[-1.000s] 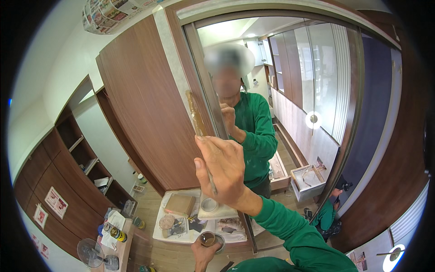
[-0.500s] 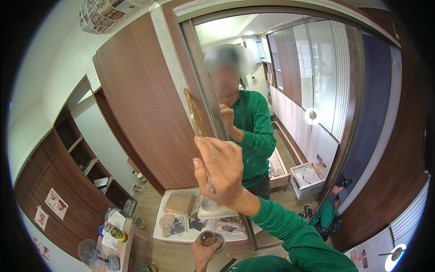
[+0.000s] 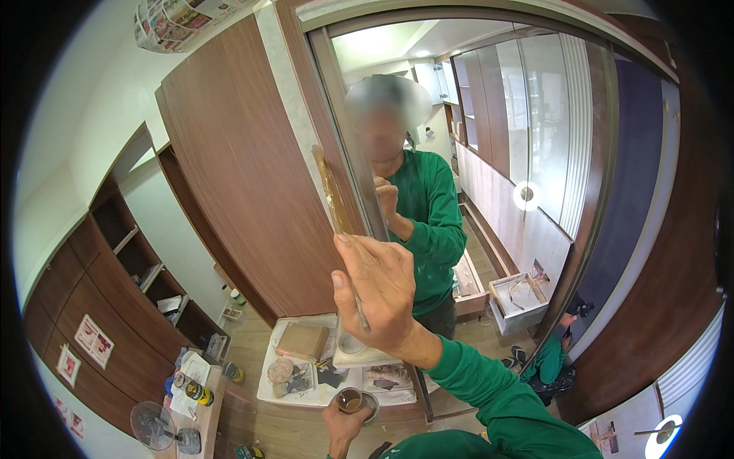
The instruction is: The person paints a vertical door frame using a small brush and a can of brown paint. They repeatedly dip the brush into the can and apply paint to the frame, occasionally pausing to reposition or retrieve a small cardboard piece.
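Note:
My right hand (image 3: 376, 287) is raised in front of me, fingers closed around a slim paintbrush (image 3: 333, 200). The brush points upward, its brown-coated end at the narrow wood-coloured strip (image 3: 303, 84) beside the mirror's metal frame; whether it touches is hard to tell. Its thin handle runs back under my fingers. Low in the view, my left hand (image 3: 342, 425) grips a small cup (image 3: 350, 401) with brown liquid inside. A round, pale rim shows just beside that cup. The mirrored door (image 3: 489, 99) reflects a person in a green top.
Below stands a low, light-topped unit (image 3: 267, 392) carrying a brown box (image 3: 303, 341), a container and papers. A wood panel (image 3: 229, 176) rises to the left. At lower left, a table (image 3: 206, 428) holds a small fan (image 3: 153, 425) and cans. Another person (image 3: 552, 367) in green crouches at right.
My right hand has shifted slightly down and to the right with the paintbrush. My left hand keeps the cup in nearly the same place.

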Demonstrator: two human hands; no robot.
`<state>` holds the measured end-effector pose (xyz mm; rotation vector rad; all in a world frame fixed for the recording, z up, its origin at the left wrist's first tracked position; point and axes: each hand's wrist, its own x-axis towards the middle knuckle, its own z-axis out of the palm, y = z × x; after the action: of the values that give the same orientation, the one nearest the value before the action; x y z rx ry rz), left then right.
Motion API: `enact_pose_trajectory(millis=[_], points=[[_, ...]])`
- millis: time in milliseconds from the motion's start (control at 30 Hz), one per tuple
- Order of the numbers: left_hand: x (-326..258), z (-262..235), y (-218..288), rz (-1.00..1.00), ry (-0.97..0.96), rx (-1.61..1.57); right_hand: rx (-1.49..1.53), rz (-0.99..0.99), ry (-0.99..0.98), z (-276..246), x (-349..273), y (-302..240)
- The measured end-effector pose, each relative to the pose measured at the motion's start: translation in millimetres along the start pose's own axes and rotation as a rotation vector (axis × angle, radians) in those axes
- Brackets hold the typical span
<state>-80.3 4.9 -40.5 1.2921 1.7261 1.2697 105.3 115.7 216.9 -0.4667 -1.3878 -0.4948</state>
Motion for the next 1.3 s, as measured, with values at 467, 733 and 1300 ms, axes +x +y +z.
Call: enact_pose_trajectory(millis=[467,733,1300], points=[[2.2,1.3,0.4,-0.017,-0.018,-0.033,0.010,0.017,-0.029,-6.8,-5.6,-0.9],[1.9,2.2,-1.3,0.008,-0.009,-0.020,0.017,0.039,-0.050,-11.7,-9.8,-3.0],[3.4,2.8,-11.1,0.009,-0.028,0.017,0.027,0.063,-0.073,-19.5,-18.3,-5.3]])
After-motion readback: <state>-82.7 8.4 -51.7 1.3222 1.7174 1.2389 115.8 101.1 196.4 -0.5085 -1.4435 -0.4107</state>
